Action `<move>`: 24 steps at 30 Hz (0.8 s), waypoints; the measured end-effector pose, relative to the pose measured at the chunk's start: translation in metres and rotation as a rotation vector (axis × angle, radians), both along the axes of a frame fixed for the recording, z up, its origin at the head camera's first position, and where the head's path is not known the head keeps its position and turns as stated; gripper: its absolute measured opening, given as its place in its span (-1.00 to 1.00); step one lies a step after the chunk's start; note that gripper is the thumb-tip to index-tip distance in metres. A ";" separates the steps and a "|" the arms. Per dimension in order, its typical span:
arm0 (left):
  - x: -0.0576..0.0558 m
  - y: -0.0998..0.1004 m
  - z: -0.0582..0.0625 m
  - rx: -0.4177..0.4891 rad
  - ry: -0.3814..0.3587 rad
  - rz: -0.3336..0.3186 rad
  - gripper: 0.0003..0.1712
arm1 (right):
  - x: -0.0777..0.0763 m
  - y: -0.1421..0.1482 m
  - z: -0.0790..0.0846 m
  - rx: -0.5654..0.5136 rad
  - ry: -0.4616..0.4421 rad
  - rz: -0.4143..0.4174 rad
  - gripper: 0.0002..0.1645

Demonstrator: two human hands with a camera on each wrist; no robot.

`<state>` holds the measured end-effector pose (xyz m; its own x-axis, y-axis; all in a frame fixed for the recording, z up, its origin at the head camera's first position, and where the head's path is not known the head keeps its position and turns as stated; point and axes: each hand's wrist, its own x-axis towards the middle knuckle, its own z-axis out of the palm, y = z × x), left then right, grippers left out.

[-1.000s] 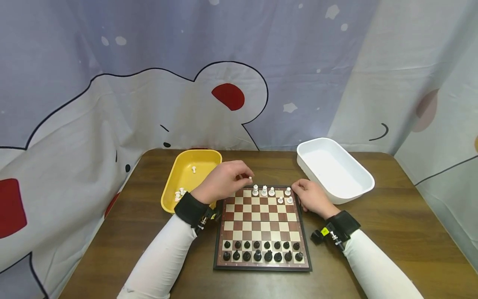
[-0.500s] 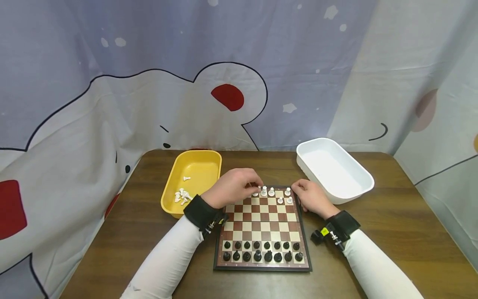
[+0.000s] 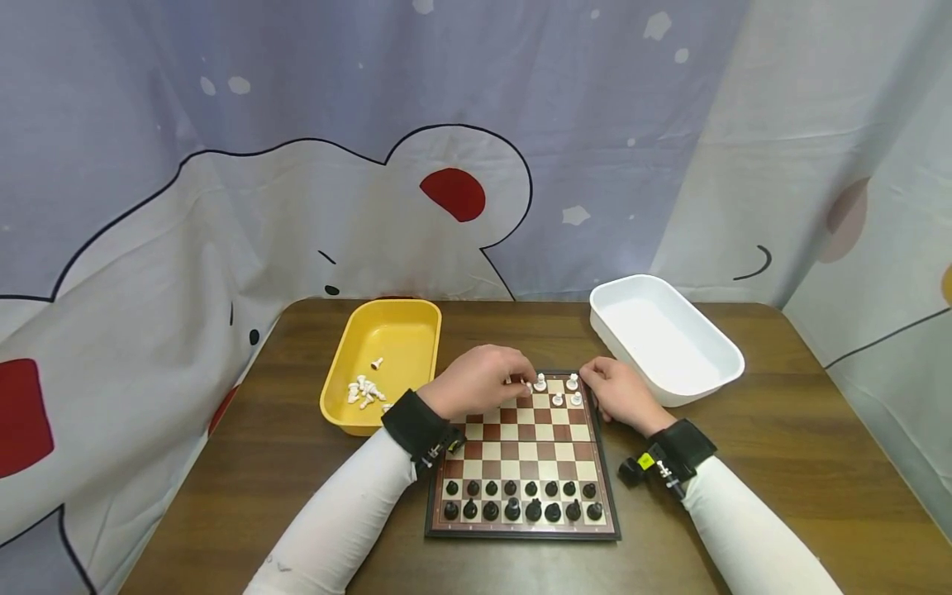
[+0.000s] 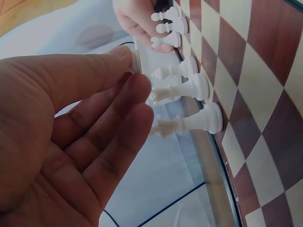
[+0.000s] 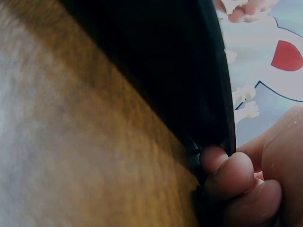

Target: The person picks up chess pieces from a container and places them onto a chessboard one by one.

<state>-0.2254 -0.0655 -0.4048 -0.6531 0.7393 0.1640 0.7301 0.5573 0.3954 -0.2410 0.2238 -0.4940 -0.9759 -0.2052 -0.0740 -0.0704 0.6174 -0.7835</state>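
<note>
In the head view my left hand [image 3: 483, 380] is over the far edge of the red-and-cream chessboard [image 3: 513, 431], beside the white back row. Its thumb and fingertips pinch a small white chess piece [image 4: 136, 62]; only the base shows in the left wrist view. A tall white king [image 4: 184, 125] stands below those fingertips there. My right hand [image 3: 623, 392] grips the board's far right corner, curled fingertips against its dark side [image 5: 189, 71]. White pawns [image 3: 576, 398] and a white rook [image 3: 572, 382] stand near that hand. My left hand partly hides other white pieces.
Two rows of black chess pieces [image 3: 512, 509] line the near side of the board. A yellow tray [image 3: 402, 312] with several loose white pieces [image 3: 361, 388] stands at the left. A white tray [image 3: 662, 330] stands behind my right hand.
My left hand has moved right and slightly nearer along the board's far edge, carrying the white chess piece from beside the yellow tray. My right hand stays at the corner.
</note>
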 end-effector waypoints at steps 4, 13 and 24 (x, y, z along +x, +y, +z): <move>-0.001 0.001 -0.003 0.003 0.009 -0.003 -0.82 | 0.000 -0.001 0.001 -0.001 0.005 0.001 -0.60; -0.004 0.012 -0.007 -0.035 0.001 -0.016 -0.83 | 0.000 0.000 0.000 -0.001 0.006 0.004 -0.60; -0.003 0.020 -0.012 -0.083 0.009 -0.031 -0.86 | -0.001 0.000 0.000 0.002 -0.004 -0.001 -0.59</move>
